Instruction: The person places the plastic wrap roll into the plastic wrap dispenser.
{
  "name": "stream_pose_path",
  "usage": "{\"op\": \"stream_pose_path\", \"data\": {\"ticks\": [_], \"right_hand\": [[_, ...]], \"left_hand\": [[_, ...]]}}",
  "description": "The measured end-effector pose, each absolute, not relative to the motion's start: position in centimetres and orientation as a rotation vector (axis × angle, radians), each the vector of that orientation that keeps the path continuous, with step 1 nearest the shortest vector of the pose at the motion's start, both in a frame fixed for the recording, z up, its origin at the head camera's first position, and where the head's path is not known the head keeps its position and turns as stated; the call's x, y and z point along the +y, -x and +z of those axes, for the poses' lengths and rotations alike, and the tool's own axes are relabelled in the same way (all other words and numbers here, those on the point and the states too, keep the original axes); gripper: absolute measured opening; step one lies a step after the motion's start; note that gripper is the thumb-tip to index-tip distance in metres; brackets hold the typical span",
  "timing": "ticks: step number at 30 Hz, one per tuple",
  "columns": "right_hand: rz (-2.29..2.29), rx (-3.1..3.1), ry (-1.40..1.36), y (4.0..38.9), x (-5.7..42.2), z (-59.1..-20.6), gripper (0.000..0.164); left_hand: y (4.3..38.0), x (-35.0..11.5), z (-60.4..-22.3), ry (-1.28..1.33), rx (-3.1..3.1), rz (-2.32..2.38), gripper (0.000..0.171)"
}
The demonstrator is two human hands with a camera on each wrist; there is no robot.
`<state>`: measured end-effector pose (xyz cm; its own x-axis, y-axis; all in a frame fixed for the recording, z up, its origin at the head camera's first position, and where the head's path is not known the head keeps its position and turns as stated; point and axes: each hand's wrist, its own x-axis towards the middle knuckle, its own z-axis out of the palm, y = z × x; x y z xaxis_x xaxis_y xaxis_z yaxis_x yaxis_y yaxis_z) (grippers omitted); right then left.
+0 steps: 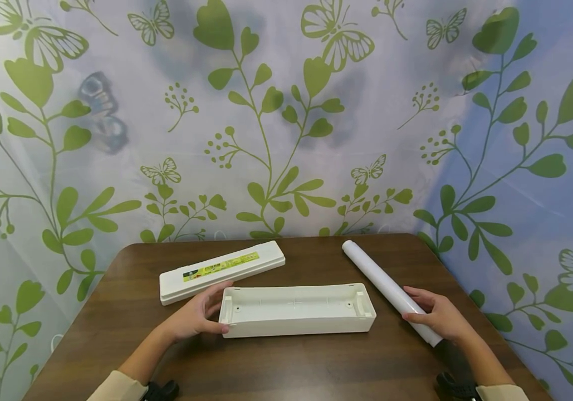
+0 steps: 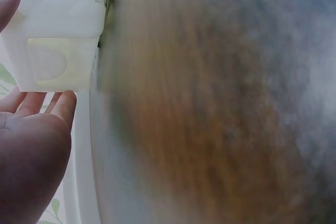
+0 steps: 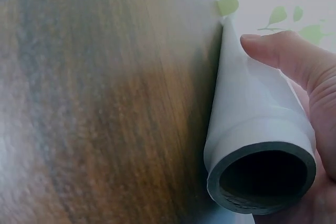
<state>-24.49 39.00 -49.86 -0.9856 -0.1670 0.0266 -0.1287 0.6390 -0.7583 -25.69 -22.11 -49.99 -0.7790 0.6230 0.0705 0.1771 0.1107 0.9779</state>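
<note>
A long white plastic box (image 1: 296, 326) lies uncovered on the table, its hollow inside facing up. My left hand (image 1: 193, 316) grips its left end, thumb at the front corner and fingers at the back. In the left wrist view, thumb and fingers of the left hand (image 2: 31, 150) stand on opposite sides of the box end (image 2: 50, 64). To the right lies a white roll of plastic wrap (image 1: 378, 278), slanting toward me. The right hand (image 1: 439, 316) holds its near part. In the right wrist view the roll (image 3: 257, 108) shows a hollow core.
Behind the box, a white lid (image 1: 171, 284) with a yellow-green label lies at a slant. All of it rests on a dark wooden table (image 1: 286, 373) with rounded far corners. A leaf-and-butterfly patterned curtain (image 1: 276, 139) hangs right behind the table.
</note>
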Motion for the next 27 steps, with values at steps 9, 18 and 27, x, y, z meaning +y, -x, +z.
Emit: {"op": "stream_pose_path", "data": {"ticks": [9, 18, 27], "right_hand": [[-1.299, 2.840, 0.244, 24.21, 38.47, -49.83, 0.073], [-1.230, 2.920, 0.178, 24.33, 38.44, -50.28, 0.069], [-1.227, 2.942, 0.167, 24.31, 38.30, -50.21, 0.068]], "left_hand": [[25.65, -22.31, -50.12, -0.762, 2.042, 1.713, 0.107], [25.70, -22.36, -50.16, -0.746, 2.030, 1.715, 0.106], [25.77, -22.41, -50.12, -0.737, 2.019, 1.716, 0.106]]}}
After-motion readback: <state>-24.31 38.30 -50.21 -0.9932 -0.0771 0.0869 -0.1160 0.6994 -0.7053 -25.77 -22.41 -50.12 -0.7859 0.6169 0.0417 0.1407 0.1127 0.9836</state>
